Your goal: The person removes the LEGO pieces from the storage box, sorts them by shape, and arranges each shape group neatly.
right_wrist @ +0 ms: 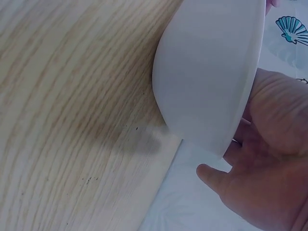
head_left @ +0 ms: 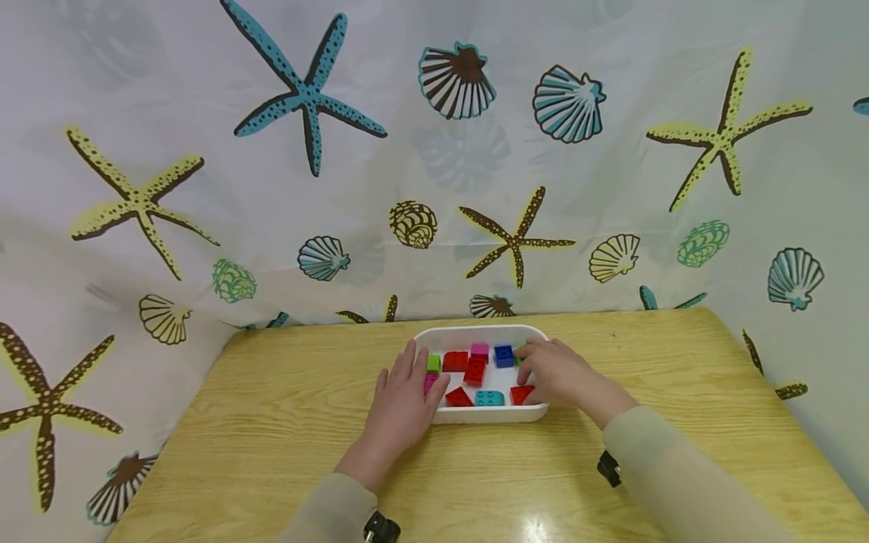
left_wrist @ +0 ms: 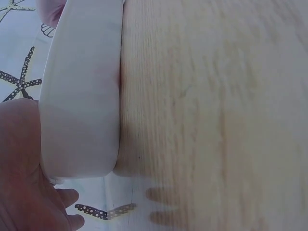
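Observation:
A white tray [head_left: 475, 415] holds several toy building blocks. My left hand [head_left: 403, 396] rests over its left end, fingers fairly straight, beside a lime green block [head_left: 433, 363] and a partly covered magenta block [head_left: 430, 383]. At the other end, my right hand [head_left: 560, 373] reaches over the rim with fingers spread and slightly bent. Its fingertips are by a green block [head_left: 521, 351], and its thumb is near a red block [head_left: 521, 394]. Both wrist views show the tray's outer wall [left_wrist: 82, 96], with the fingertips inside hidden.
Between the hands lie a blue block [head_left: 504, 356], a pink block [head_left: 480, 351], a teal block [head_left: 489, 398] and several red blocks [head_left: 475, 370]. The tray stands near the back of a wooden table [head_left: 285, 422]. Behind hangs a white curtain [head_left: 380, 188] printed with starfish and shells.

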{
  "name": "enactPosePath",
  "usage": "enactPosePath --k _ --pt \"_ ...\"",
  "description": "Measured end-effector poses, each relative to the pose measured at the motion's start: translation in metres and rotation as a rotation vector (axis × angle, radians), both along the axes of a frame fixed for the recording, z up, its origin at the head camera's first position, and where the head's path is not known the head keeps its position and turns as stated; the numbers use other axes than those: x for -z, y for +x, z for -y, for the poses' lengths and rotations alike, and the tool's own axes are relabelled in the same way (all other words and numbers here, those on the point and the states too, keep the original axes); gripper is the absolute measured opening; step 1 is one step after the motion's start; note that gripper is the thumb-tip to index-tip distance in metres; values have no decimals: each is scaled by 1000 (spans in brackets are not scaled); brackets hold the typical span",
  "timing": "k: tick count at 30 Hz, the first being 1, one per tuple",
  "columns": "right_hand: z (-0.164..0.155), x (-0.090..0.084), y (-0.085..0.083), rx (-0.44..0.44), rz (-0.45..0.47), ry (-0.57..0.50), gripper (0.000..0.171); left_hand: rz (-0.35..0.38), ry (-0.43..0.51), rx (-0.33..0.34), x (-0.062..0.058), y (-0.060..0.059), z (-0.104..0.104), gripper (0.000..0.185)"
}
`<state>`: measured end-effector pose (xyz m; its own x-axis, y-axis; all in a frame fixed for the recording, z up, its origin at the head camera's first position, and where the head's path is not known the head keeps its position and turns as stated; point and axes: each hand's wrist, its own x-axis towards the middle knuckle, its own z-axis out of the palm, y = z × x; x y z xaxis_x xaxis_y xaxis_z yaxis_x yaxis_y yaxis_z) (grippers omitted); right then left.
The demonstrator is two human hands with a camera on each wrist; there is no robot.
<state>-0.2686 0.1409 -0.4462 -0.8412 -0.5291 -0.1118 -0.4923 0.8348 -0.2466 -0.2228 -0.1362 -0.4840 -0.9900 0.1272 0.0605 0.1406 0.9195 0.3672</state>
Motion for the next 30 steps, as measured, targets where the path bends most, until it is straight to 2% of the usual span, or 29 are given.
enactPosePath --k 7,13,19,26,30 --pt "-1 4 -3 14 10 15 12 8 2 -13 1 -2 -3 78" --pt "-3 2 -2 45 3 -34 17 1 8 -18 0 -4 -4 79" --pt "-5 0 0 47 -74 -93 23 -6 -7 -44 1 -6 -7 79" --pt "-7 -6 5 152 -82 -171 32 -1 -15 -57 2 -8 -9 80" --pt "-10 -9 8 163 -95 -191 32 -6 -13 -53 2 -8 -10 78"
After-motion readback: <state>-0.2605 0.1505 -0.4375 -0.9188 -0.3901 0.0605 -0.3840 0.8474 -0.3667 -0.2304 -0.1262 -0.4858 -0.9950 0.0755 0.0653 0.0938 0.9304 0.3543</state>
